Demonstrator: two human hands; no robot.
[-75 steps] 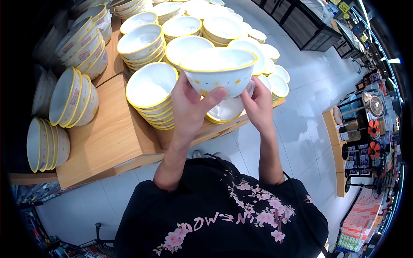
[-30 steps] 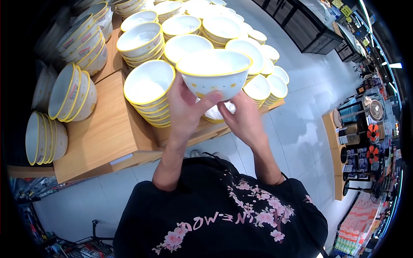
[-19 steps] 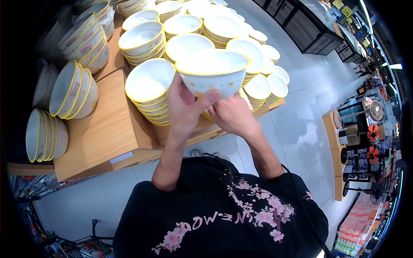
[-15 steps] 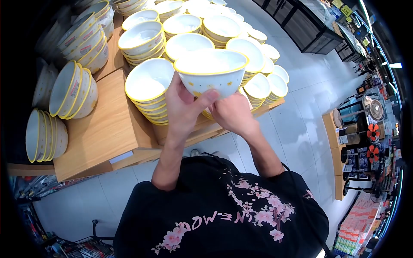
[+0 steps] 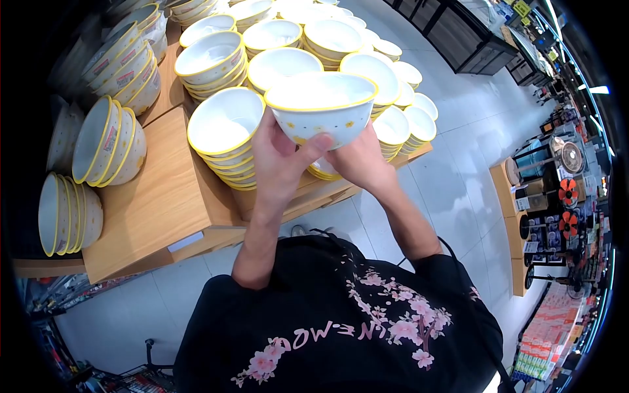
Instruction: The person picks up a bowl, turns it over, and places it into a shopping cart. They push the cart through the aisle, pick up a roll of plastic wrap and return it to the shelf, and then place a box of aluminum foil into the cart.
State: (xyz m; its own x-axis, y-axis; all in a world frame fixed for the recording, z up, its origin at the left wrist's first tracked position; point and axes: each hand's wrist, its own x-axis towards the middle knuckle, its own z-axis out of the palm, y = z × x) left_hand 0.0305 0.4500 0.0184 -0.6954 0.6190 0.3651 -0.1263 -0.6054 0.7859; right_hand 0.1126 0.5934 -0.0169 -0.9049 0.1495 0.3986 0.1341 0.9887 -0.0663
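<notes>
With fingers of the left hand (image 5: 280, 155) clasped around the yellow-rimmed bowl (image 5: 324, 124), thumb on its near side, holds it. With right hand (image 5: 360, 158) at its lower right, fingertips hidden, cannot tell their spread. Left of the fingers, see a bowl stack (image 5: 226, 120); beyond, more stacks (image 5: 334, 37).

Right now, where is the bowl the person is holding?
In the head view, the bowl is above centre, held in the left hand, with the right hand at its lower right; a bowl stack is just left.
</notes>
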